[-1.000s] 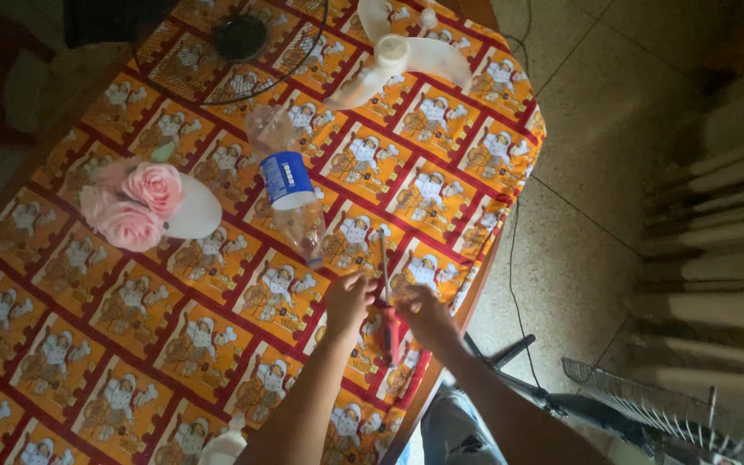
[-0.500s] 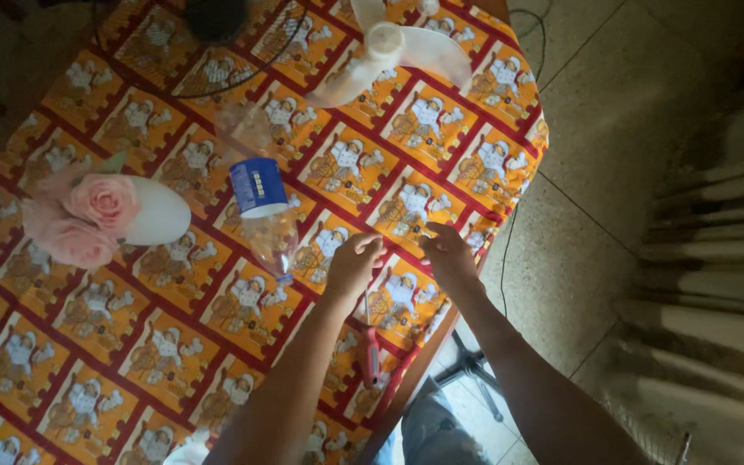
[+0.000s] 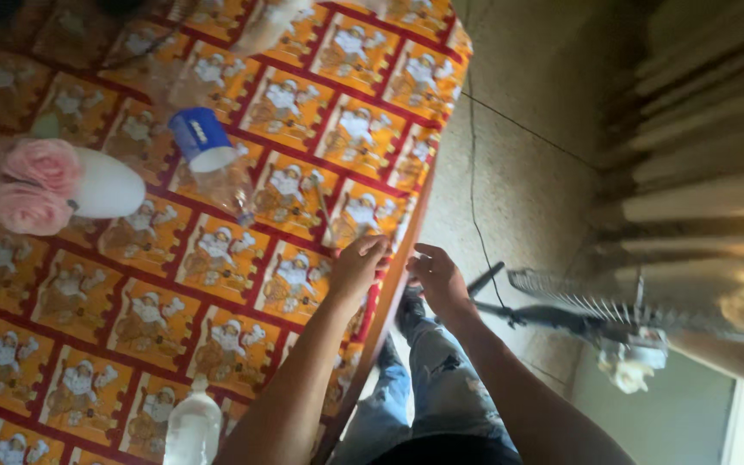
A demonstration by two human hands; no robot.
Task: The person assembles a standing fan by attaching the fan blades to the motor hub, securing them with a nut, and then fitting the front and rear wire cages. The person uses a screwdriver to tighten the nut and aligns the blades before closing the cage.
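My left hand [image 3: 357, 263] rests palm down near the table's right edge, fingers curled over the near end of a thin screwdriver [image 3: 326, 215]. Its metal shaft points away across the orange patterned tablecloth [image 3: 131, 319]. The handle is hidden, so the grip is unclear. My right hand [image 3: 435, 274] hovers just past the table edge with its fingers spread and nothing in it, a short gap from the left hand. A clear plastic bottle [image 3: 208, 155] with a blue label lies on its side beyond the screwdriver.
Pink roses [image 3: 23, 185] in a white vase [image 3: 105, 185] lie at the left. A second plastic bottle [image 3: 193, 426] stands near the front edge. On the tiled floor to the right are a wire fan grille [image 3: 574, 301] and a black cable [image 3: 474, 172]. My jeans-clad knees [image 3: 428, 379] are below the table edge.
The view has swung right and down, showing more floor and the fan grille. My right hand has come off the table to hover beyond its edge. My left hand stays by the screwdriver.
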